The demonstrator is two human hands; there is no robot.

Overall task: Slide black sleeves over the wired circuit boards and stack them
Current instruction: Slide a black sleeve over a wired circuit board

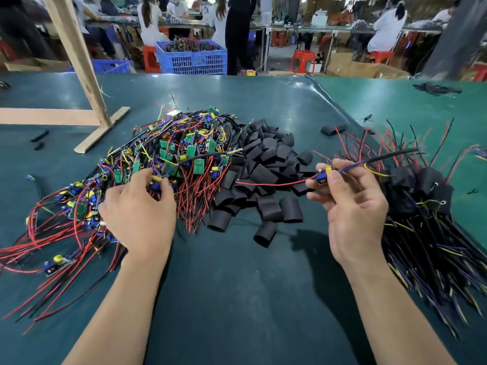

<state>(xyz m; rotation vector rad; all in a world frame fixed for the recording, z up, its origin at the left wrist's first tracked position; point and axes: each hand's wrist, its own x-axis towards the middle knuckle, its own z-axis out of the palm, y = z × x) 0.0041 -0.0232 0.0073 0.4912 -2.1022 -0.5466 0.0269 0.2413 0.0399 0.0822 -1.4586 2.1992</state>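
Note:
A big heap of bare wired circuit boards (179, 151), green with red, black and yellow wires, covers the left and middle of the table. Right beside it lies a pile of short black sleeves (266, 175). At the far right is a stack of sleeved boards (427, 196) with their wires fanned out. My right hand (347, 201) pinches one wired circuit board (324, 175) above the table, its red wire trailing left and its dark wires running right. My left hand (139, 206) rests on the heap, fingertips closed on a board with a blue part (156, 183).
A wooden post on a flat foot (87, 83) stands at the back left of the green table (237, 285). Loose black sleeves (332, 129) lie behind the pile. Beyond the far edge are blue crates (193, 59), red stools and seated people.

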